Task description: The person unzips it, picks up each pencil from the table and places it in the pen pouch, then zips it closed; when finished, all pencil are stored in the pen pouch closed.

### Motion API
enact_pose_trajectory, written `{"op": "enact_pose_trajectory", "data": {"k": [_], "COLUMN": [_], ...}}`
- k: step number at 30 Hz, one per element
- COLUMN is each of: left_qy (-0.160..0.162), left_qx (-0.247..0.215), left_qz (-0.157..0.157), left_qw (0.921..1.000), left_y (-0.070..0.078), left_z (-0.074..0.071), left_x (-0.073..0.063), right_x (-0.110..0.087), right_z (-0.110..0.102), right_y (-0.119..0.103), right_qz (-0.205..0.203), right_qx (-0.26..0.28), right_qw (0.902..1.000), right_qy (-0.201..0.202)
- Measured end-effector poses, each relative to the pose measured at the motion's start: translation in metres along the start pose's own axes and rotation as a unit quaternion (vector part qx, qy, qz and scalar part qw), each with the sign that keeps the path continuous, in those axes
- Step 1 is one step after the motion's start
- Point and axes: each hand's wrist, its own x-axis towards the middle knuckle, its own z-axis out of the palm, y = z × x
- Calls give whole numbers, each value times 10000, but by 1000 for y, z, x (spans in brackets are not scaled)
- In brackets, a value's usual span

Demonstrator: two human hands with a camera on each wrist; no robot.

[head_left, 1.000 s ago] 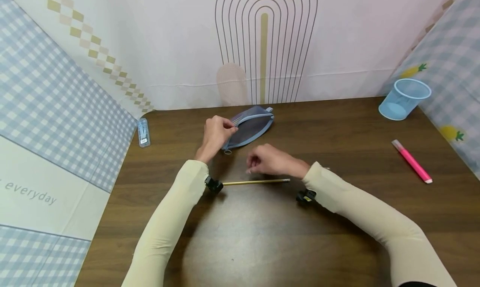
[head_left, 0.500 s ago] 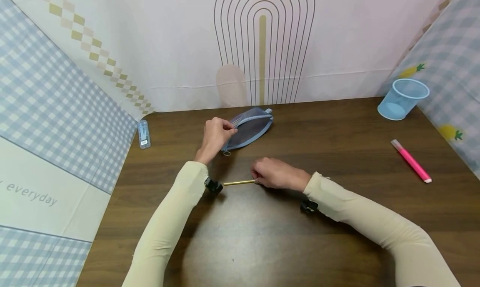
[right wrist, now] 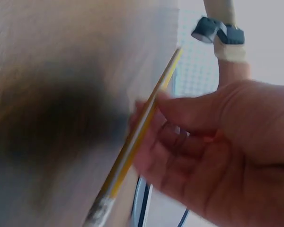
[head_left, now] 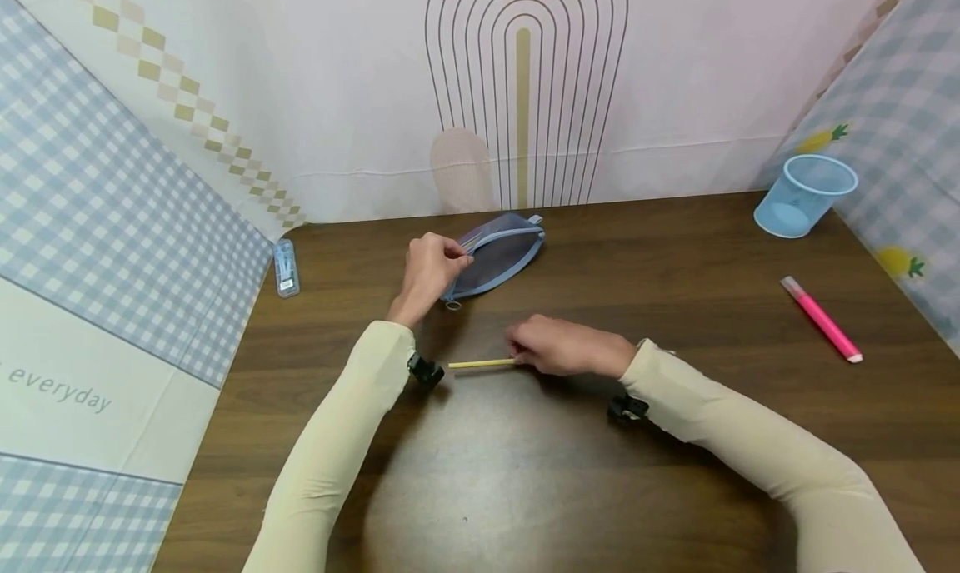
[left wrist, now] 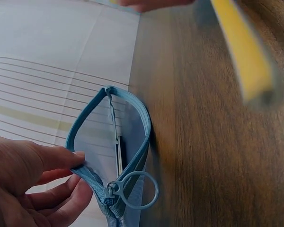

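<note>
My left hand (head_left: pixel 429 271) pinches the zipper edge of a blue mesh pencil pouch (head_left: pixel 504 266) at the back middle of the table. In the left wrist view the pouch mouth gapes, and a ring-shaped zipper pull (left wrist: pixel 141 190) hangs at its near end. Something thin, dark and white (left wrist: pixel 119 153) shows inside. Just in front of the pouch, my right hand (head_left: pixel 562 345) holds a yellow pencil (head_left: pixel 480 363) between thumb and fingers. One end points left toward my left wrist; the metal-banded end (right wrist: pixel 100 210) shows in the right wrist view.
A pink marker (head_left: pixel 823 320) lies on the right side of the wooden table (head_left: pixel 570 473). Behind it a light-blue mesh cup (head_left: pixel 802 198) stands near the back right corner. At the back left is a small clear-and-blue case (head_left: pixel 286 268). Patterned cloth (head_left: pixel 360 90) borders the table behind.
My right hand has come down onto the pencil lying on the table and taken hold of it, then shifted slightly right. My left hand stays at the pouch.
</note>
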Motion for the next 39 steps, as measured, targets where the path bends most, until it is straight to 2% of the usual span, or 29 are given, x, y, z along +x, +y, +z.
{"op": "enact_pose_trajectory", "data": {"k": [5,7,9,10,11,13,16,18,19,21,23,27,33,36,39], "left_qy": [-22,-22,-18,-12,-13,-11,-21,-20,-22,-24,-13,-14,5,24,-49], "left_qx": [11,31,39,42,41,26,18,18,27,16,-8,-24,-26,-5,-1], "left_qz": [-10,4,17,30,34,38,46,57,63,73,73,52,97,120,110], "left_qw": [10000,10000,10000,10000,10000,10000,10000,10000,10000,10000,10000,10000,9999,9999,9999], "left_y": [0,0,0,-1,-1,-1,-1,-1,-2,-2,-1,0,2,3,3], "left_z": [-1,-1,-1,-1,-1,-1,-1,-2,-2,-2,-2,-2,-1,0,2], "left_x": [0,0,0,0,0,0,0,0,1,1,1,1,2,2,1], "right_x": [-2,-2,-1,0,1,3,7,9,10,12,16,27,50,64,76], "right_z": [-13,-18,-21,-21,-21,-20,-17,-15,-14,-12,-11,-13,-21,-24,-27], "right_y": [14,23,31,35,39,44,49,51,51,54,57,63,72,75,78], "right_qz": [-237,-275,-257,-186,-65,195,723,1018,1149,1391,1600,1963,2107,2215,2355], "right_qx": [665,1144,1813,2275,2773,3725,5005,5627,5855,6143,6320,6482,6669,6662,6550], "right_qw": [9972,9927,9829,9734,9606,9278,8626,8202,8023,7766,7583,7358,7130,7077,7092], "right_qy": [-233,-266,-215,-196,-176,-72,124,178,174,93,-6,35,492,790,1122]}}
